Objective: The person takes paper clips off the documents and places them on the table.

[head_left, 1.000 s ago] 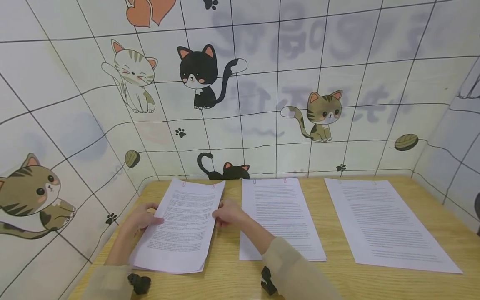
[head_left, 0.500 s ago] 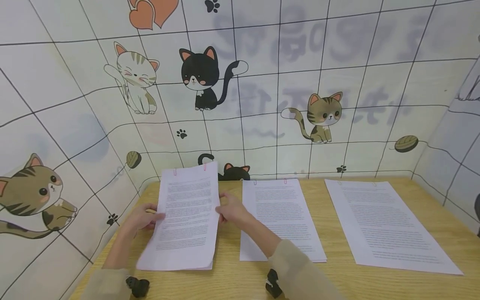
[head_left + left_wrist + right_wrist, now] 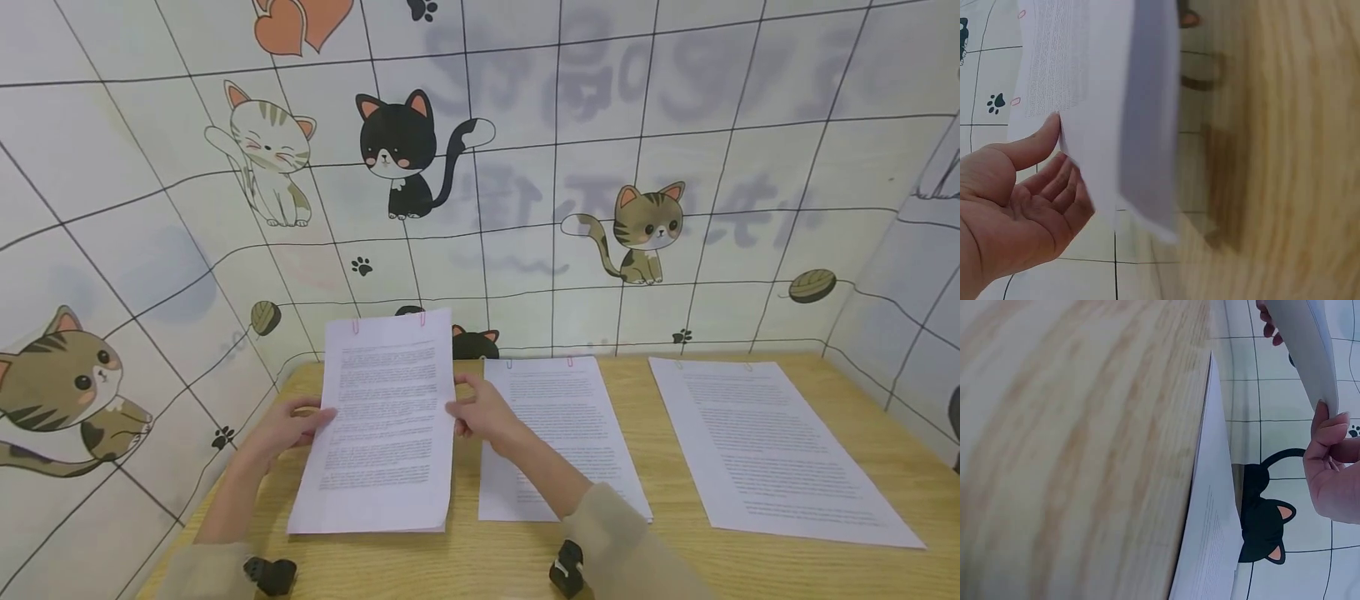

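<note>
Head view: left hand and right hand pinch papers' edges above tabletop.

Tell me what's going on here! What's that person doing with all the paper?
A person is holding a paper stack up over the table, with the left hand on one side edge and the right hand on the other. The stack is tilted, with two clips along its top. A middle paper and a right paper lie flat on the table.
</note>
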`<state>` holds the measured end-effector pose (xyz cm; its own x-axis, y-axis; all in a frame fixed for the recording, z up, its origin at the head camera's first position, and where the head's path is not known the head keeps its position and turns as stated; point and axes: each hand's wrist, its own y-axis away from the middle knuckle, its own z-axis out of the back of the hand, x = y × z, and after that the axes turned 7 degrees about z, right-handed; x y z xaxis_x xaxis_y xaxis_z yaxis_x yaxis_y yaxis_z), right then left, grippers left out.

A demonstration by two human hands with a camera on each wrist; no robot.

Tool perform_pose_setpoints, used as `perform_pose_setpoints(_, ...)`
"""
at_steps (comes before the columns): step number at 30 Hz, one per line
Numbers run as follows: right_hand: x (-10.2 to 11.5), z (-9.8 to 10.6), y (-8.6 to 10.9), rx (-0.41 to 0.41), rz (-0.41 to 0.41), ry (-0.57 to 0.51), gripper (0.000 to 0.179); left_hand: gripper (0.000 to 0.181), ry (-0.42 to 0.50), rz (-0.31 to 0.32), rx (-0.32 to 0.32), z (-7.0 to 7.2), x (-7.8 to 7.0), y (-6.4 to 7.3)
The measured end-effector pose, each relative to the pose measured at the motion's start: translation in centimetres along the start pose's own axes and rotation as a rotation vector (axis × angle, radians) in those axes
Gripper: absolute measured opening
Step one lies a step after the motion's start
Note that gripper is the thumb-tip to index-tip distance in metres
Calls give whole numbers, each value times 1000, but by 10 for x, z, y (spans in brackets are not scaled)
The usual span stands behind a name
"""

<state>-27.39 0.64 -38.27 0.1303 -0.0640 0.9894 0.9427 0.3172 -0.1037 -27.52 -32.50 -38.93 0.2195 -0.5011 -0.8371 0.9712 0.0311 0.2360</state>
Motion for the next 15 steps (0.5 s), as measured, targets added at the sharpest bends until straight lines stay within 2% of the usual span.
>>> perform_pose_setpoints(6,1,12,5,-6,15,-25,40,64,61,-54,37,-6,-16,8)
perform_pose_setpoints(15,5,37,18,11,62,50,41,60,132,-88,71,-15,-37,16)
